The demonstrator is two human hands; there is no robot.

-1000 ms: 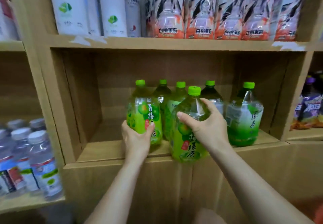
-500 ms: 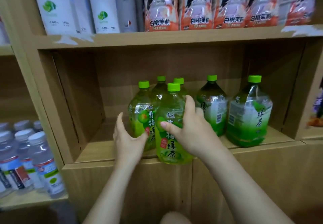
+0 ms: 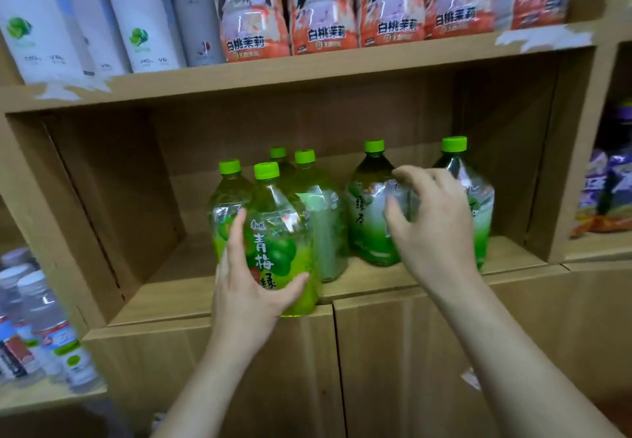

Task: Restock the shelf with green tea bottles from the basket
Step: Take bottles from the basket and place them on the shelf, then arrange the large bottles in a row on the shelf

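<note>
six green tea bottles (image 3: 374, 212) crowd; left hand (image 3: 253, 287) grips front bottle (image 3: 278, 242), right hand (image 3: 434, 229) spread.

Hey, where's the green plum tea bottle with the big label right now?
In the head view, the green plum tea bottle stands at the shelf's front edge, left of centre, cupped by the left hand.

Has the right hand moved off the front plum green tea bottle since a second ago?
Yes. The right hand has gone right, from the front plum green tea bottle to the darker green tea bottle, judged against the shelf edge.
</note>
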